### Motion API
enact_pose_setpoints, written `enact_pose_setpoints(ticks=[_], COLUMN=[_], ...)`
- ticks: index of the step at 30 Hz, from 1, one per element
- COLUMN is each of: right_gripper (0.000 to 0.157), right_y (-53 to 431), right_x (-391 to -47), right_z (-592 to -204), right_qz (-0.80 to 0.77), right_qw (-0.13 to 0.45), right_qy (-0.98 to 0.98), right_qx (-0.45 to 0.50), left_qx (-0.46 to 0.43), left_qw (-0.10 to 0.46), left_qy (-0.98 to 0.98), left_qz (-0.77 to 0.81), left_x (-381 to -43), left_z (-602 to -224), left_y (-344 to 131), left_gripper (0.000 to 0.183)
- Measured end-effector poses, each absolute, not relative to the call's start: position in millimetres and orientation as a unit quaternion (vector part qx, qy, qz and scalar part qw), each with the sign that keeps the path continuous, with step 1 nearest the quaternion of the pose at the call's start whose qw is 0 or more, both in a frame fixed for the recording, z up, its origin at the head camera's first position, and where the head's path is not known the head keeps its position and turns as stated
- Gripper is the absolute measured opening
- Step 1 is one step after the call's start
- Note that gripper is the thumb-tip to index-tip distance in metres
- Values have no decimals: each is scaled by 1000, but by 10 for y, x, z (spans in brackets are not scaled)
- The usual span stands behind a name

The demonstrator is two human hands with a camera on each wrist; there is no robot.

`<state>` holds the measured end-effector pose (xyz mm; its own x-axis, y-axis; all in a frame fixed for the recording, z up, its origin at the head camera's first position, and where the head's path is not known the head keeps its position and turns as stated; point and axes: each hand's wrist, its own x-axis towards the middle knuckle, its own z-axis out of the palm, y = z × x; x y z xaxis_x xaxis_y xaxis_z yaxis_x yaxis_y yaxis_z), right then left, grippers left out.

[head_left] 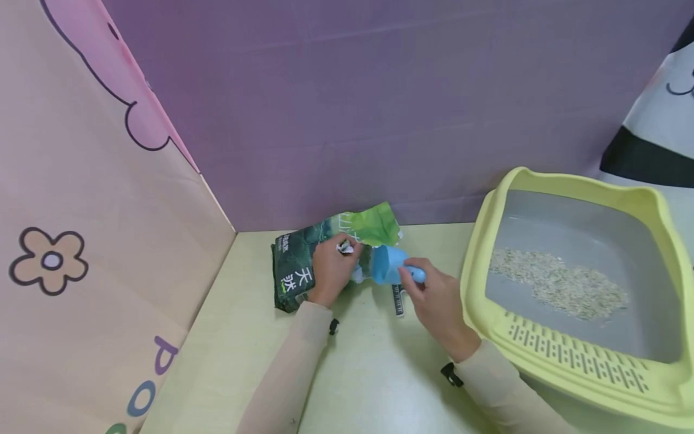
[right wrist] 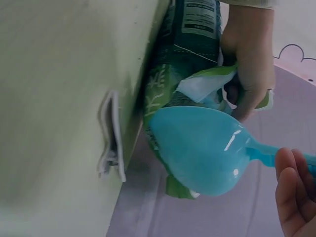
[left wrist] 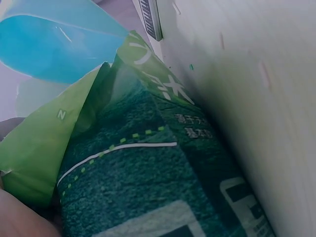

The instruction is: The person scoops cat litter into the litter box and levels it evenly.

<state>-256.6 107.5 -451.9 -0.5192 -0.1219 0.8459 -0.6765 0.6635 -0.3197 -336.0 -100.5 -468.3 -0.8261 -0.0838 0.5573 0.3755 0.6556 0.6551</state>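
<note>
Pinching the handle of a blue scoop [head_left: 388,265] in the right grip [head_left: 438,304], and clasping the opened end of a dark green bag [head_left: 290,259] in the left grip [head_left: 335,271]. Showing the scoop's rounded underside in the right wrist view, but its hollow inside in the left wrist view. Revealing pale slivers and a green speck on the bench [head_left: 358,374] most clearly from the left wrist. Displaying only from the head the yellow-rimmed tray [head_left: 474,283], standing to the right of the right grip and holding pale pellets [head_left: 580,292] spread over its grey floor. Having the scoop's bowl just left of the right grip, between both grips, at the bag's mouth; not being able to tell its depth inside. Lying on the bench with its body stretching leftward from the left grip, in the bag's case. Facing, beyond the bench, a purple cloth [head_left: 379,120].
</note>
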Motion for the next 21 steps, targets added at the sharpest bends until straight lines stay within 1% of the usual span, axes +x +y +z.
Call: enact_pose_setpoints(ticks=[2,5,9,12,14,21], right_gripper=[29,23,18,19,21,25], right_y=[1047,1005,970,951,929,852], right_x=[-2571,-2581,-2604,-2621,-2640,-2734], right_z=[-4488,-4428,-4343,-4279,-4239,-4162], right_qz=[314,313,333,349,350,361], right_qw=[422,404,354,302,277,236], right_qy=[-815,-829,-850,-868,-878,-891], right_qx=[243,227,202,182,170,142], left_qx=[-83,-82,-82,-83,-84,-79], left_qw=[283,283,282,278,277,276], left_qy=[-865,-867,-868,-869,-870,-871], left_qz=[-405,-403,-400,-402,-400,-398], left_x=[-3362,-3359,-3349,-3344,-3347,-3354], left_z=[-4681,-4675,-4669,-4674,-4675,-4679], left_y=[-1003,-1002,-995,-992,-994,-995], left_gripper=[11,11,12,12,13,13])
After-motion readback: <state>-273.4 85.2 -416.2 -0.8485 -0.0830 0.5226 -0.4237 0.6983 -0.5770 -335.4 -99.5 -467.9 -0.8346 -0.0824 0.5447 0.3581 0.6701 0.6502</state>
